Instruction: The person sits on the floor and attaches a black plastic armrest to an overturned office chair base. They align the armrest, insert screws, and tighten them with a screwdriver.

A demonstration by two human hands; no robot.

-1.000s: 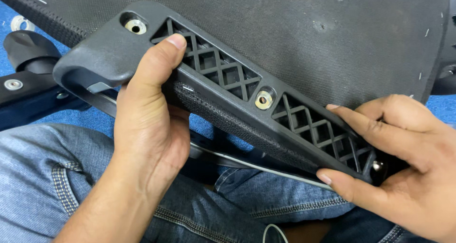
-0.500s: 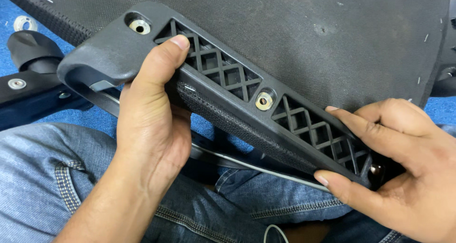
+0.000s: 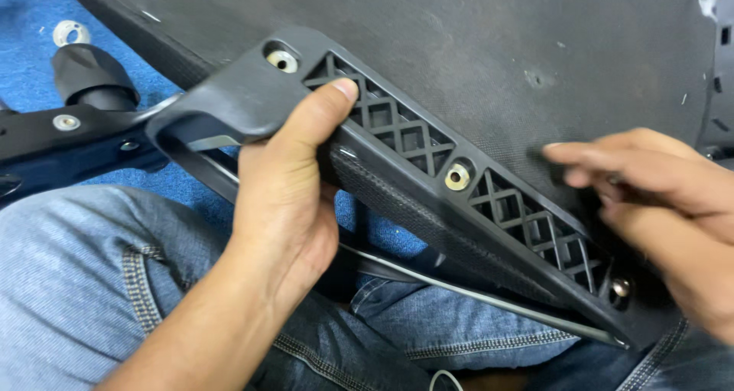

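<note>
- Since the earlier frame my right hand (image 3: pixel 665 207) has left the lower end of the black plastic bracket (image 3: pixel 428 169); before, its fingers pressed on that end, and now the hand is lifted, blurred, above the right part of the bracket.
- The fingers of the right hand are stretched out together and point to the left. They hold nothing that I can see. If the fingertips touch the dark seat panel (image 3: pixel 459 47), I cannot tell, because of the blur.
- My left hand (image 3: pixel 287 200) has stayed in its place. It grips the upper left part of the bracket: the thumb lies flat on the top face beside the lattice openings, and the other fingers are wrapped under the edge, hidden from me.
- The bracket lies diagonally, from upper left to lower right, against the underside of the seat panel. Its top face has a lattice of crossed ribs.
- I see three metal bolts in the bracket: the upper bolt (image 3: pixel 282 59) near the left end, the middle bolt (image 3: pixel 457 177) between two lattice parts, and the lower bolt (image 3: pixel 620 287) at the right end.
- A thin metal bar (image 3: pixel 489 299) runs under the bracket, along the same diagonal.
- My legs in blue jeans (image 3: pixel 84 284) are under the hands.
- At the left, a black caster wheel (image 3: pixel 92 74) sits on a black chair base arm (image 3: pixel 53 139), over the blue floor (image 3: pixel 30 24). A metal washer (image 3: pixel 69 32) lies on this floor, near the wheel.
</note>
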